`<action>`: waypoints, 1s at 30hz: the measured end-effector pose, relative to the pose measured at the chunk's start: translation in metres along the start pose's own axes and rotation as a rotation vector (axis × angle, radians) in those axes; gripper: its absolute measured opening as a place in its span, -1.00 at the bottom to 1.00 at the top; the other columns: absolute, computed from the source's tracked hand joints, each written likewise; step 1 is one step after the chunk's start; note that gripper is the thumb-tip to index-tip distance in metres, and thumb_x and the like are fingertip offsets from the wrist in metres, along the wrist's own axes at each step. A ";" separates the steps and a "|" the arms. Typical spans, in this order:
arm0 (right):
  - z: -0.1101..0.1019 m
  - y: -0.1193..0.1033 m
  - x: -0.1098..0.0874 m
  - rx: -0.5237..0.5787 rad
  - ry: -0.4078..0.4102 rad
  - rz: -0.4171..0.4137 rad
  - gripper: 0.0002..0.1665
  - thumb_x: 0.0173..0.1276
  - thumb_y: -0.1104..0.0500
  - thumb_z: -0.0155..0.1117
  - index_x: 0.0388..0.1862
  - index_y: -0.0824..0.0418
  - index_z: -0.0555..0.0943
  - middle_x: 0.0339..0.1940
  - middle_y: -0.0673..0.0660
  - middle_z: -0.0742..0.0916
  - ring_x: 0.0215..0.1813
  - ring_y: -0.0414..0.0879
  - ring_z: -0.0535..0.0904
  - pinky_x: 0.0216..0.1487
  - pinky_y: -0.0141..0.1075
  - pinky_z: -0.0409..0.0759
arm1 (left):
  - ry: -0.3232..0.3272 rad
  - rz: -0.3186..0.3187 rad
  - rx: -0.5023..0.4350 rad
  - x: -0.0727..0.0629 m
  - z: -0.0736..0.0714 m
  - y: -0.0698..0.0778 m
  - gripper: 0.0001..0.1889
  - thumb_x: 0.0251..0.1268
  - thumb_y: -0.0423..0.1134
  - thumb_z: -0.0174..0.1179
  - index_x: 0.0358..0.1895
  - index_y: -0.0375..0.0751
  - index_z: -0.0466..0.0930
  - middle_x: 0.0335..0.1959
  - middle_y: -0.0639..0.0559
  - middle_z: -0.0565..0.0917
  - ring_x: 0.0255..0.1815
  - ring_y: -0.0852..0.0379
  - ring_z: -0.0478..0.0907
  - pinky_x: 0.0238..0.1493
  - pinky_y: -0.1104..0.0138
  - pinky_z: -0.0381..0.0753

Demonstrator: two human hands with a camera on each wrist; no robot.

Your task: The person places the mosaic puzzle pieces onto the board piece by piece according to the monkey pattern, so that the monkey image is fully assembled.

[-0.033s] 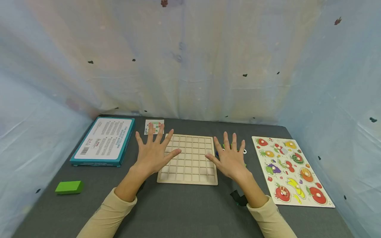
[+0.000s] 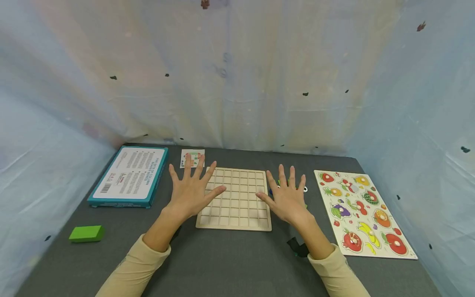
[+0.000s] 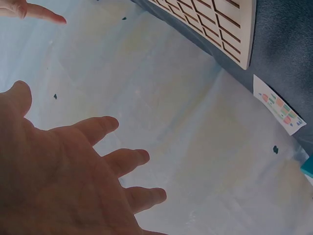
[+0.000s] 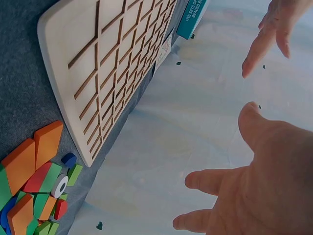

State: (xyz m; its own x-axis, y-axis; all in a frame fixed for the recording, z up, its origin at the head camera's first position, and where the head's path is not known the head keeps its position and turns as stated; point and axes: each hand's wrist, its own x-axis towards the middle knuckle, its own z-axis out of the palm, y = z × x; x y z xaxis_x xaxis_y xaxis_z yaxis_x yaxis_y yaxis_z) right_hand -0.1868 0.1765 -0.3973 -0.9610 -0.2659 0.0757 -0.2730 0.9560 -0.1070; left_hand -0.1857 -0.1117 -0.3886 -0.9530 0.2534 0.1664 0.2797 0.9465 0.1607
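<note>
Both hands hang over the table with fingers straight and spread, holding nothing. In the head view my left hand [image 2: 188,196] overlaps the left edge of a wooden grid board [image 2: 233,206] and the lower part of a small printed card [image 2: 192,156]. My right hand [image 2: 288,198] is at the board's right side, hiding most of a pile of colourful wooden blocks. The right wrist view shows that pile, with orange blocks [image 4: 22,161], green and red ones and a white ring-like piece [image 4: 59,186], beside the grid board [image 4: 73,44].
A teal box [image 2: 128,177] with a white printed label lies at the back left. Nearer on that side is a green block [image 2: 86,234]. A fruit puzzle board [image 2: 356,222] lies at the right. Pale sheeting [image 2: 237,103] surrounds the dark table [image 2: 237,264].
</note>
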 end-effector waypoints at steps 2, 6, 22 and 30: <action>0.000 0.000 0.000 -0.006 -0.005 0.000 0.00 0.43 -0.44 -0.04 0.64 0.05 0.06 0.63 0.33 -0.07 0.57 0.40 -0.35 0.36 0.43 -0.39 | 0.003 0.000 0.005 0.000 0.000 -0.001 -0.08 0.33 0.50 -0.13 0.63 0.12 -0.06 0.64 -0.12 -0.27 0.57 -0.30 -0.53 0.26 -0.46 -0.49; 0.001 0.000 -0.002 -0.009 -0.011 -0.002 -0.01 0.44 -0.43 -0.03 0.64 0.07 0.08 0.62 0.36 -0.05 0.57 0.41 -0.33 0.36 0.44 -0.36 | 0.007 0.000 0.008 -0.001 0.001 -0.002 -0.08 0.33 0.50 -0.15 0.63 0.12 -0.06 0.64 -0.12 -0.27 0.57 -0.30 -0.54 0.26 -0.47 -0.48; 0.018 0.097 -0.004 0.259 -0.004 0.022 -0.35 0.44 0.08 0.29 0.39 0.39 0.43 0.33 0.50 0.47 0.31 0.45 0.37 0.20 0.42 0.24 | -0.223 0.187 -0.210 -0.012 0.042 -0.053 -0.27 0.25 0.05 0.37 0.43 -0.19 0.40 0.39 -0.33 0.38 0.39 -0.32 0.30 0.22 -0.35 0.25; 0.028 0.144 -0.010 0.536 0.002 0.030 -0.67 0.31 0.34 0.37 0.03 0.47 0.62 -0.11 0.35 0.67 -0.13 0.17 0.58 -0.11 0.01 0.54 | -0.301 0.224 -0.320 -0.017 0.055 -0.075 -0.08 -0.01 0.20 0.48 0.43 -0.14 0.41 0.45 -0.38 0.27 0.43 -0.38 0.21 0.21 -0.38 0.20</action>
State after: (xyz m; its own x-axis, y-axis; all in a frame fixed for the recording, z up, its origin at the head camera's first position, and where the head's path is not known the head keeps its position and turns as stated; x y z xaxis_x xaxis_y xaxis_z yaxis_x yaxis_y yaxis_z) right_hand -0.2179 0.3129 -0.4410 -0.9687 -0.2390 0.0669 -0.2304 0.7659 -0.6003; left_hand -0.1970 -0.1758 -0.4568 -0.8435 0.5348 -0.0503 0.4584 0.7654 0.4516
